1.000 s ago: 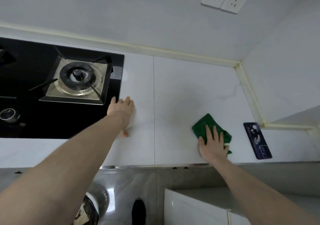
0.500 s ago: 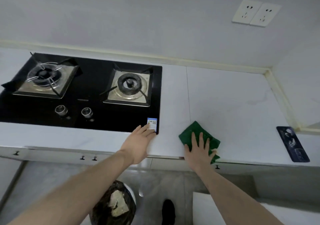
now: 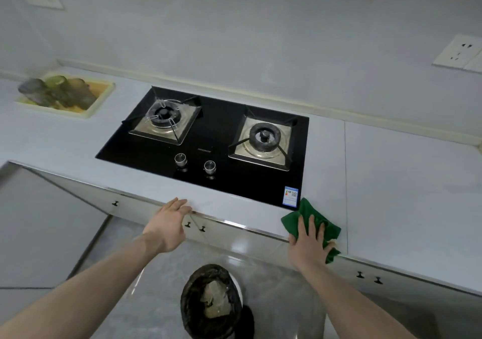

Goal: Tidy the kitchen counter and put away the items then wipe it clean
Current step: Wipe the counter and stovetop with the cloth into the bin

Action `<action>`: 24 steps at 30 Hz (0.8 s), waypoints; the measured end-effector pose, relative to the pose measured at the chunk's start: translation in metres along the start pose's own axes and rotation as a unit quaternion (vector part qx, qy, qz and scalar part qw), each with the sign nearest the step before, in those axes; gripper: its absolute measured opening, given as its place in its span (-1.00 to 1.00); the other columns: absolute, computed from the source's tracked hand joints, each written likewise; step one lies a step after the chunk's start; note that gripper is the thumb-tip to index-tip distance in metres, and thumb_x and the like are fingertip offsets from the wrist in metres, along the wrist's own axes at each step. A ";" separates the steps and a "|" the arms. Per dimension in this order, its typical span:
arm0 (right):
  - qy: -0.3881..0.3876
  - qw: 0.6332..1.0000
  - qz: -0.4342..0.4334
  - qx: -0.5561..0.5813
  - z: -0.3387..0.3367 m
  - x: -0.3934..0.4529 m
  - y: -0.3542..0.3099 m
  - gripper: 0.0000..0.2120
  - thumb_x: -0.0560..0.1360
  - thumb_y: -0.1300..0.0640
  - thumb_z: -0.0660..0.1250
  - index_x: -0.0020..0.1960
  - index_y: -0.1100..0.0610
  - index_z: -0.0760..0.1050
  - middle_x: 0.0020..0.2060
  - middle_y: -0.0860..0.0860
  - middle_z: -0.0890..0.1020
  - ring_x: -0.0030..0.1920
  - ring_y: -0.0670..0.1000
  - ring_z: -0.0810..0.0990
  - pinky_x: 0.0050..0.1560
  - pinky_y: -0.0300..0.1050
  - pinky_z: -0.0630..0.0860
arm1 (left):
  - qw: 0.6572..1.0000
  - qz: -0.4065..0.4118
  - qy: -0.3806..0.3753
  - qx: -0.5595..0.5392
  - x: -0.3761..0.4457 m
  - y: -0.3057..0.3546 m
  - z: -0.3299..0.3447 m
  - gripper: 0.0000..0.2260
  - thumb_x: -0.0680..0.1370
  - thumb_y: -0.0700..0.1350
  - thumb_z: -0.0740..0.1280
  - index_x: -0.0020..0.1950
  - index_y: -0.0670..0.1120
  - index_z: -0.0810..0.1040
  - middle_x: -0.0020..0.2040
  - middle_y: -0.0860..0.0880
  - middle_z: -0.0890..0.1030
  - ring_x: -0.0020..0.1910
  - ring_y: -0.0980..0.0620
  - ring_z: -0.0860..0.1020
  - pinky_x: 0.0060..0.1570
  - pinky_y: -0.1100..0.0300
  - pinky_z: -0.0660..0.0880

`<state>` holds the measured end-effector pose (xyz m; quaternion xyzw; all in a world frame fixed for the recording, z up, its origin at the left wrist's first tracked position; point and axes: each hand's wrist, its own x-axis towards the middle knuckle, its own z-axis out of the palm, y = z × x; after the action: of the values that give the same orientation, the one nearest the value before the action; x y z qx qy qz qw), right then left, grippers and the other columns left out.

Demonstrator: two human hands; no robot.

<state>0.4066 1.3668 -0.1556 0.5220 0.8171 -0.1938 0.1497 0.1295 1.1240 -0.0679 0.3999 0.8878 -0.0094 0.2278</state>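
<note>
White kitchen tabletop (image 3: 407, 171) is being wiped: right hand (image 3: 309, 244), fingers spread flat, is pressing the green cloth (image 3: 307, 215), now moved leftward beside the gas hob (image 3: 216, 143); left hand (image 3: 168, 224), fingers relaxed, is touching the front edge, so wiping is progressing.

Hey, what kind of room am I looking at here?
Most likely a home kitchen. A two-burner gas hob is set into a white counter, a tray of tumblers sits at the far left, and the right hand presses a green cloth on the counter.
</note>
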 end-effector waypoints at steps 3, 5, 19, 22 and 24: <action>0.031 0.999 -0.003 0.011 0.002 -0.004 -0.003 -0.44 0.70 -0.05 -0.01 0.65 -0.12 -0.09 0.65 -0.05 -0.09 0.63 0.16 -0.15 0.52 0.47 -0.11 | 1.000 -0.028 -0.007 -0.001 0.003 -0.005 -0.006 -0.36 0.54 -0.25 0.20 0.63 0.01 0.20 0.67 -0.01 0.07 0.65 -0.02 -0.02 0.61 0.09 -0.01; 0.040 0.999 0.000 0.023 0.003 -0.003 -0.006 -0.46 0.70 -0.01 0.00 0.65 -0.11 -0.02 0.65 -0.06 -0.03 0.64 0.16 -0.11 0.52 0.46 -0.09 | 0.999 -0.049 -0.010 -0.005 0.004 -0.006 -0.010 -0.35 0.53 -0.25 0.19 0.63 0.00 0.19 0.67 0.00 0.06 0.65 -0.02 -0.03 0.62 0.07 0.01; 0.004 0.964 0.074 0.254 0.002 -0.021 -0.096 -0.53 0.70 0.05 0.00 0.61 -0.06 0.17 0.64 -0.03 0.07 0.64 0.13 -0.10 0.53 0.43 -0.07 | 0.993 -0.120 -0.012 -0.009 0.002 -0.018 -0.054 -0.38 0.52 -0.14 0.26 0.59 0.00 0.27 0.65 -0.04 0.12 0.65 -0.06 -0.03 0.61 -0.01 0.07; -0.010 0.966 0.019 0.258 0.008 -0.034 -0.133 -0.54 0.71 0.05 0.00 0.61 -0.10 0.18 0.64 -0.07 0.08 0.64 0.11 -0.11 0.55 0.39 -0.11 | 0.993 -0.120 -0.007 -0.005 0.003 -0.028 -0.064 -0.40 0.53 -0.12 0.27 0.59 0.00 0.28 0.65 -0.04 0.12 0.65 -0.07 -0.02 0.61 -0.01 0.07; -0.016 0.956 0.013 0.292 0.011 -0.037 -0.158 -0.55 0.71 0.05 0.01 0.59 -0.09 0.23 0.63 -0.08 0.14 0.64 0.10 -0.08 0.56 0.35 -0.12 | 0.993 -0.118 -0.005 -0.002 0.006 -0.038 -0.071 -0.40 0.53 -0.10 0.28 0.59 0.00 0.28 0.65 -0.04 0.12 0.65 -0.08 -0.01 0.61 -0.01 0.06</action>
<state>0.2785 1.2727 -0.1233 0.5501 0.7158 -0.4301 0.0059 0.0706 1.1160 -0.0127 0.2917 0.9276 -0.0364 0.2306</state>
